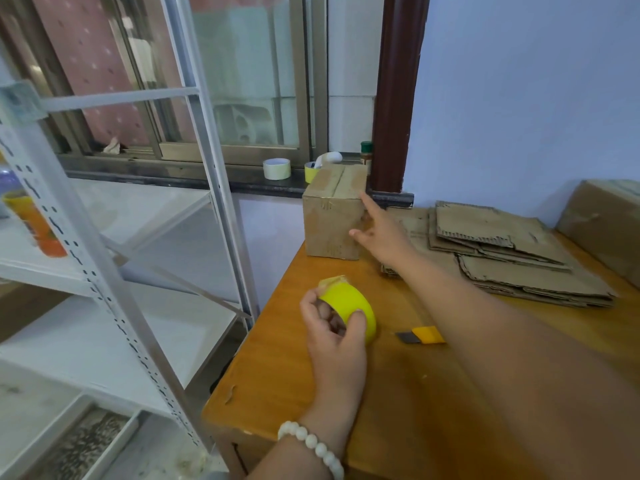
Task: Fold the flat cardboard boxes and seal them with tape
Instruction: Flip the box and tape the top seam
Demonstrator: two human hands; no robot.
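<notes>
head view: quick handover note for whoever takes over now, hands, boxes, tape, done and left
Left hand grips the yellow tape roll over the table. Right hand, fingers straight, touches the folded box at the table's far edge.
Flat boxes stacked to its right; knife beside the roll.
Done: one box folded, flaps closed; tape on it unclear.
Left: fold and tape the flat stack.

big box (609, 223) cut off by right edge | knife (424, 335) handle hidden under forearm (519, 341) | sill tape roll (309, 172) mostly behind folded box (332, 216) | shelf bottle (38, 230) blurred
</notes>
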